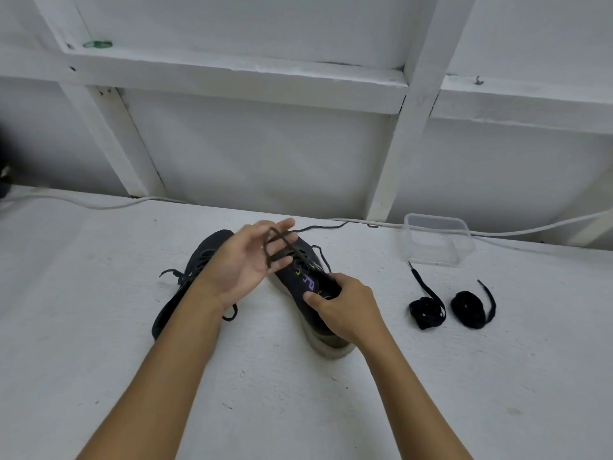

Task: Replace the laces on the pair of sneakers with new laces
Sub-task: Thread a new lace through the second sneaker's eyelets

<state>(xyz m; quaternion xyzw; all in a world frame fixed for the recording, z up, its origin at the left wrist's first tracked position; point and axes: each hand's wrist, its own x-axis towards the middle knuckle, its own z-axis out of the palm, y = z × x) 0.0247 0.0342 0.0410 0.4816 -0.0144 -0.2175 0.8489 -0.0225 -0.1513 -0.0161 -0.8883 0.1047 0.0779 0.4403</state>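
Working from the table (99, 327) down: it carries both dark sneakers side by side, so one can wait while the other is stripped. The left sneaker (185, 287) lies near my left forearm, laces on. My right hand (345, 310) grips the right sneaker (298, 287) at its collar, thumb on the side, pinning it against the pull, I judge. My left hand (252, 260) is raised above it, palm up, fingers mostly straight, the old lace (278, 247) looped around them to draw it out. Two new laces (428, 310) sit coiled well to the right, near a clear plastic container (434, 240). Purple and yellow lettering marks the shoe's side; it's too blurred for me to read.
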